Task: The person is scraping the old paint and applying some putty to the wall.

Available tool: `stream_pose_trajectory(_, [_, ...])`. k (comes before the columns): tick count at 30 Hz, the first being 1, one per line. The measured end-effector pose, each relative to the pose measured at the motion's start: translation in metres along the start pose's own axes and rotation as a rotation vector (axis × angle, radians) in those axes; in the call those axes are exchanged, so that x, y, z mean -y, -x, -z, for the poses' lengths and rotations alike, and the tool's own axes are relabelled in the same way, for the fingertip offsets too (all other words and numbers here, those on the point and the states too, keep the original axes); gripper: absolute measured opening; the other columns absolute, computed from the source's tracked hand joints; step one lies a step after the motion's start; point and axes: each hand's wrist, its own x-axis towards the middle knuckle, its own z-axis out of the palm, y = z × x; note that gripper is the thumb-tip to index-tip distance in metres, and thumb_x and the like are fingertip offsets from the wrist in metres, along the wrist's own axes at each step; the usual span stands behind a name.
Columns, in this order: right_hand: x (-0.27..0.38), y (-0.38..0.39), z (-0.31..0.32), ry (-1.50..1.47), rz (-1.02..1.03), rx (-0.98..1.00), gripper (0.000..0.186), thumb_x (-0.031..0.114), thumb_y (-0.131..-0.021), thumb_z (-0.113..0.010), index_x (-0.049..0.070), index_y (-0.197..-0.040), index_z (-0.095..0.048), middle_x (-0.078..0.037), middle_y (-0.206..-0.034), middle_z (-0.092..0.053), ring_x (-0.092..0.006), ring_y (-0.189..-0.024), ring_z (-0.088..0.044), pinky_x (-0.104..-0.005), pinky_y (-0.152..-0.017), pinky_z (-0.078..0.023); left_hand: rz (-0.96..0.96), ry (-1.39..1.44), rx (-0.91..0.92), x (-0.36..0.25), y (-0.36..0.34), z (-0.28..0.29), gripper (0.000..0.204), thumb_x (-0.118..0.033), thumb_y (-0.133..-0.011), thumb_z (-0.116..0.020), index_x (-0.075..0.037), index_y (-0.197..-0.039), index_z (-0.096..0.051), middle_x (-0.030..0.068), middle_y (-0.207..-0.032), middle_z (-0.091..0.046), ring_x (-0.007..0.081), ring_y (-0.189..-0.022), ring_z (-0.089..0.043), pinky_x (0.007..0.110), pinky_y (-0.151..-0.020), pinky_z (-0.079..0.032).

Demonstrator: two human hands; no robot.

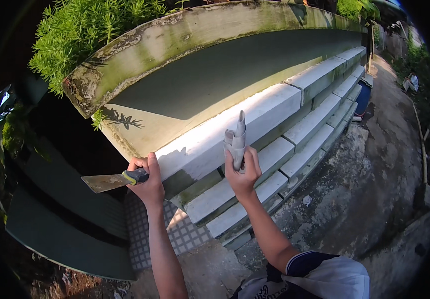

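My left hand [147,184] is closed around the dark handle of a putty knife [106,183]. Its wide, stained metal blade points left, and a yellow-green band marks the handle's front end. The hand is beside the near left end of a white-topped ledge [235,119]. In front of the same ledge, my right hand [243,175] grips a bundle of pale grey, tube-like rolled pieces [236,142] held upright. One piece rises above the others with a slanted tip. What the rolls are made of, I cannot tell.
Below the ledge, stepped white-topped blocks [270,159] curve away to the right. A mossy concrete rim [200,27] overhangs the shaded wall, with green plants [85,37] above. A rough path [344,184] runs along the right, a blue container [363,94] farther off. Tiled floor [187,229] lies below.
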Motion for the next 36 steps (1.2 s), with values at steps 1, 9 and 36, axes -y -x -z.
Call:
stream_pose_trajectory(1, [-0.012, -0.011, 0.002, -0.009, -0.098, -0.05, 0.024, 0.0, -0.081, -0.076, -0.006, -0.099, -0.061, -0.016, -0.088, -0.062, -0.0356, -0.072, -0.063, -0.0376, -0.059, -0.052, -0.05, -0.051, 0.012, 0.003, 0.0, 0.0, 0.041, 0.001, -0.089, -0.068, -0.009, -0.066, -0.036, -0.0064, -0.061, -0.039, 0.0021, -0.058, -0.036, 0.02, -0.055, -0.032])
stream_pose_trajectory(9, [0.026, 0.019, -0.01, -0.248, 0.216, 0.168, 0.031, 0.004, -0.077, -0.081, -0.004, -0.102, -0.064, -0.017, -0.094, -0.066, -0.0335, -0.079, -0.068, -0.0369, -0.069, -0.056, -0.053, 0.01, 0.027, -0.008, 0.0, -0.006, 0.041, 0.0, -0.089, -0.068, -0.009, -0.065, -0.036, -0.0067, -0.062, -0.04, 0.0023, -0.059, -0.036, 0.02, -0.056, -0.031])
stream_pose_trajectory(36, [0.056, 0.006, -0.013, -0.293, 0.054, 0.196, 0.029, 0.002, -0.079, -0.079, -0.004, -0.103, -0.064, -0.016, -0.095, -0.067, -0.0308, -0.079, -0.068, -0.0368, -0.068, -0.056, -0.01, 0.018, 0.034, -0.003, 0.0, -0.002, 0.041, -0.001, -0.091, -0.067, -0.009, -0.065, -0.037, -0.0065, -0.062, -0.042, 0.0024, -0.059, -0.038, 0.02, -0.057, -0.033])
